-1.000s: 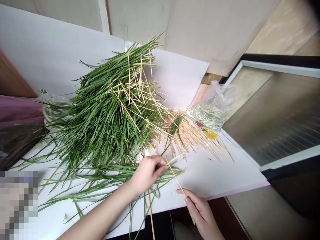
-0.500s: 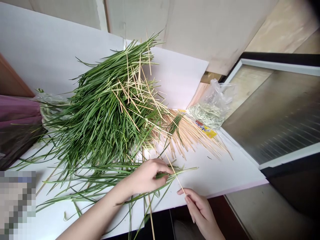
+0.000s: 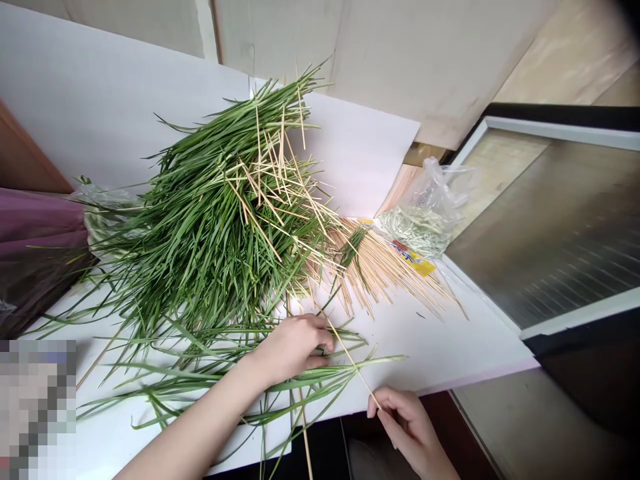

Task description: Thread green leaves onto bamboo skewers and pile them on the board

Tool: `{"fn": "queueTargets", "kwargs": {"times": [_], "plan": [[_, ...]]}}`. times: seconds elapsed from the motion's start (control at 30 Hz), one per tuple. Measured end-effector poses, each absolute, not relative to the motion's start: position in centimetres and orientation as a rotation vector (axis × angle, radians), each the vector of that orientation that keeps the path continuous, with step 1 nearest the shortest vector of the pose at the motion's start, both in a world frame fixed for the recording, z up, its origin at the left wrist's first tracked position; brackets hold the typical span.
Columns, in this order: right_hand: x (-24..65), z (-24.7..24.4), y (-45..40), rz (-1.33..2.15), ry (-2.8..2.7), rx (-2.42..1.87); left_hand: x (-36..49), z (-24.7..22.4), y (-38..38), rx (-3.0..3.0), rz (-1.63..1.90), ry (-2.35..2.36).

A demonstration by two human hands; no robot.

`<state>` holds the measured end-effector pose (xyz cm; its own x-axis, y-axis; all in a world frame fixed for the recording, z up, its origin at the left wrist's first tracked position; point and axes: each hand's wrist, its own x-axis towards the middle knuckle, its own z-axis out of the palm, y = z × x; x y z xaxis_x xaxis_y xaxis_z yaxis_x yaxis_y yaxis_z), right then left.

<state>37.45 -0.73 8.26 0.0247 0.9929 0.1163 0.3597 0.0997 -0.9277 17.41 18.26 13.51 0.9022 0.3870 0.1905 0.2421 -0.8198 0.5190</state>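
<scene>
My right hand [image 3: 407, 427] pinches the lower end of a thin bamboo skewer [image 3: 367, 387] between thumb and fingers. The skewer slants up and left, crossing several green garlic chives [image 3: 345, 371] near their pale ends; they appear to be threaded on it. To the left, my left hand [image 3: 295, 347] has its fingers curled among chives by the skewer's upper part. Its fingertips are partly hidden. Behind my hands rises a large heap of garlic chives [image 3: 200, 247], with loose skewers [image 3: 280, 160] lying across it.
Many bamboo skewers [image 3: 390, 273] fan out right of the heap. Beyond them a clear plastic bag [image 3: 425, 213] holds pale green strips. Another bag [image 3: 107, 220] sits at left. A framed glass panel [image 3: 565, 233] stands along the white table's [image 3: 465, 353] right side. One skewer [image 3: 305, 433] overhangs the front edge.
My right hand has moved slightly right and down with the skewer and its chives. My left hand has drawn back a little from the chives' pale ends on the skewer.
</scene>
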Motion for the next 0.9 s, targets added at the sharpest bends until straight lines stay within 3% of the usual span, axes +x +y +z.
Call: {"fn": "queueTargets", "kwargs": {"times": [0.23, 0.5, 0.9], "plan": [[37.77, 7.7, -1.0, 0.859, -1.472, -1.437, 17.47, 13.94, 18.21, 2.368, 0.457, 0.576], [37.77, 7.42, -1.03, 0.898, -1.439, -1.464, 17.74, 14.34, 18.84, 1.749, 0.817, 0.73], [37.54, 7.58, -0.68, 0.966, -1.355, -1.397, 17.86, 14.06, 18.86, 1.682, 0.844, 0.736]]}}
